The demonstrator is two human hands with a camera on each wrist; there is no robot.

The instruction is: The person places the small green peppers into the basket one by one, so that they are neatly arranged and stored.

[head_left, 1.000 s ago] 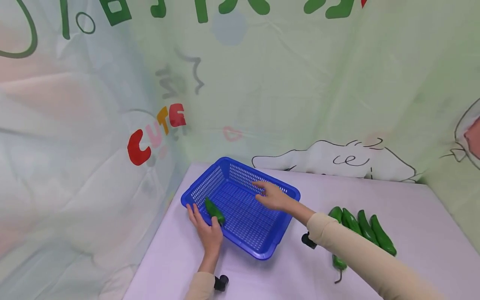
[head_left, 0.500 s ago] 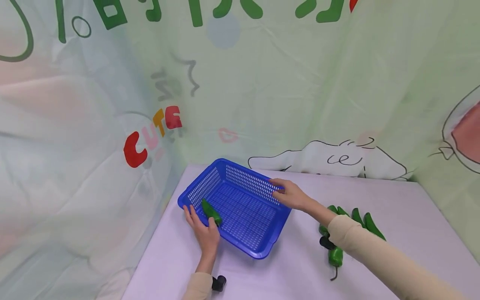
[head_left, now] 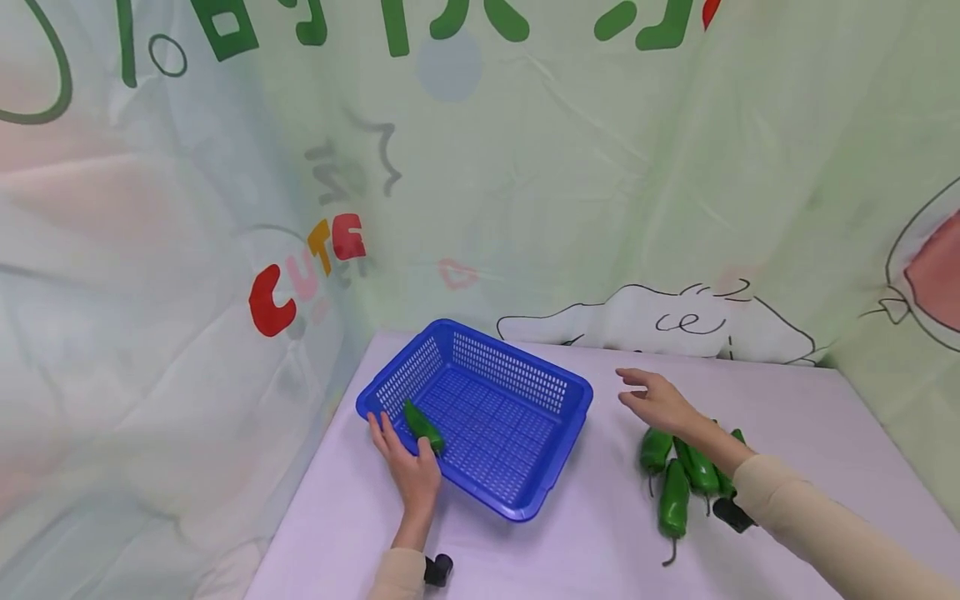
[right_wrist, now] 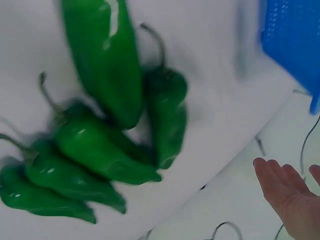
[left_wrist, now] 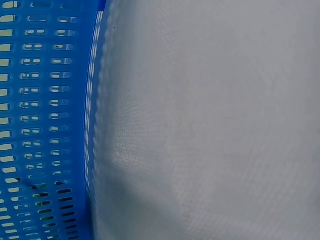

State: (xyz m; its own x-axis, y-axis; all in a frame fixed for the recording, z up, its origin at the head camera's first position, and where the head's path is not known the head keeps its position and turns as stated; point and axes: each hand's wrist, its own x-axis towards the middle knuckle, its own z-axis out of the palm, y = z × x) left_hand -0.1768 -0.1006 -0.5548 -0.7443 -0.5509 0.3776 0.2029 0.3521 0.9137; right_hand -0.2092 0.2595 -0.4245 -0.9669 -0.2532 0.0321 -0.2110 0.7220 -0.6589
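Note:
My left hand point(head_left: 414, 477) rests on the near-left rim of a blue plastic basket point(head_left: 498, 500), its fingers extended and thumb touching the rim. Inside the basket lies one green chili pepper point(head_left: 422, 425), close to that hand. Several more green peppers point(head_left: 673, 497) lie on the table to the right, partly covered by my right forearm in the head view. Above and just beyond them, my right hand point(head_left: 660, 402) hangs in the air with nothing in it, fingers extended. Larger in the right wrist view are the loose peppers point(right_wrist: 105, 145), and the right hand point(right_wrist: 292, 197) shows at the lower right.
A pale lilac cloth covers the table point(head_left: 585, 533). Printed fabric walls point(head_left: 525, 192) stand behind it and at the sides. Black wrist cameras point(head_left: 438, 570) are strapped to both forearms. The basket wall point(left_wrist: 45, 120) is slatted with holes.
From over the basket my right hand has moved right, past its right rim, toward the loose peppers. My left hand, the basket and its pepper have barely moved.

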